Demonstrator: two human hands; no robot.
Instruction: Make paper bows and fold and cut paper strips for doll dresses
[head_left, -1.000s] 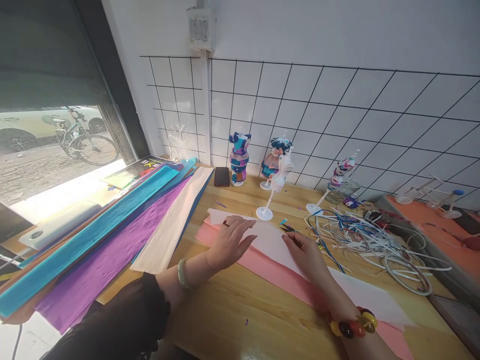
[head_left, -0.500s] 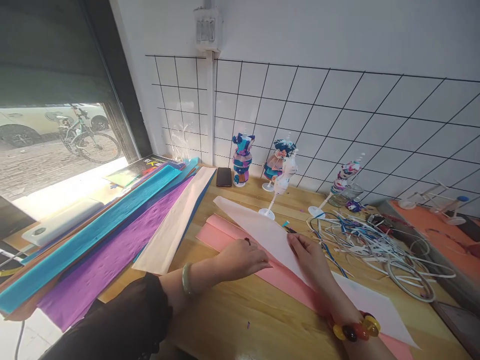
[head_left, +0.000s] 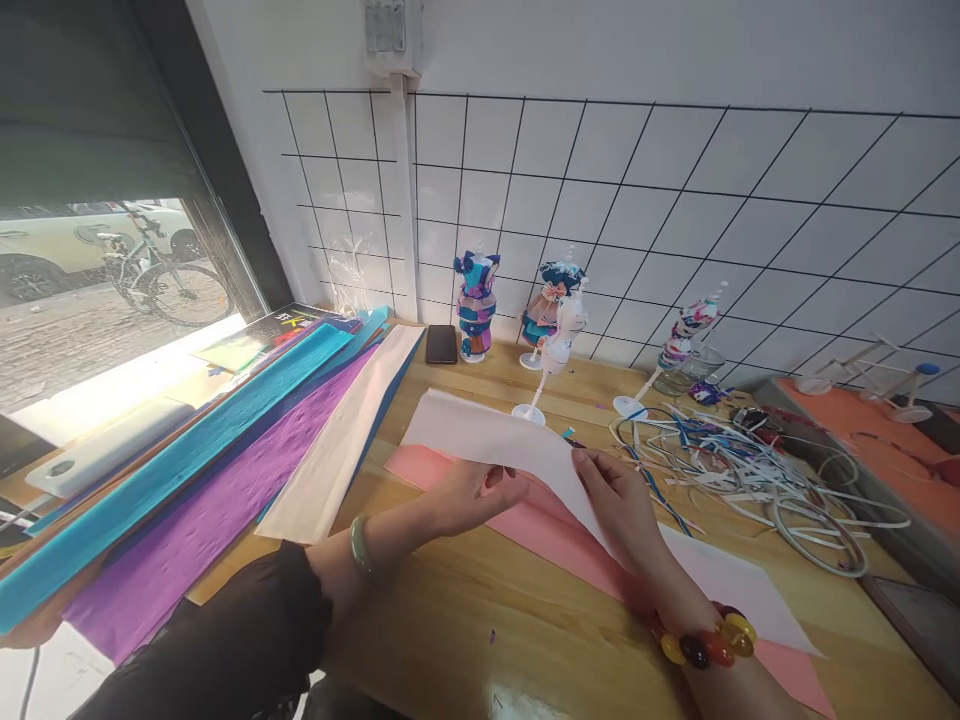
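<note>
My right hand [head_left: 619,500] pinches the near edge of a long pale pink paper sheet [head_left: 480,432] between thumb and fingers. My left hand [head_left: 476,497] is at the same sheet's lifted near edge, over a darker pink sheet [head_left: 540,550] lying beneath. Its thumb stands apart from the fingers, and some fingertips are hidden by the pale paper. I see no firm hold in it. The pale sheet bows upward between the hands and runs on under my right forearm.
Blue, purple and cream paper strips [head_left: 337,450] lie at left. Behind stand a phone [head_left: 441,345], a bare white mannequin [head_left: 564,335] and several dressed mannequins [head_left: 476,310]. Tangled cords [head_left: 742,470] spread at right, near a glass jar [head_left: 686,372] and an orange-topped box [head_left: 855,420].
The pale sheet's left part has lifted and bowed upward. My left hand has turned, its thumb now apart from its fingers. My right hand keeps its pinch; the view has shifted slightly.
</note>
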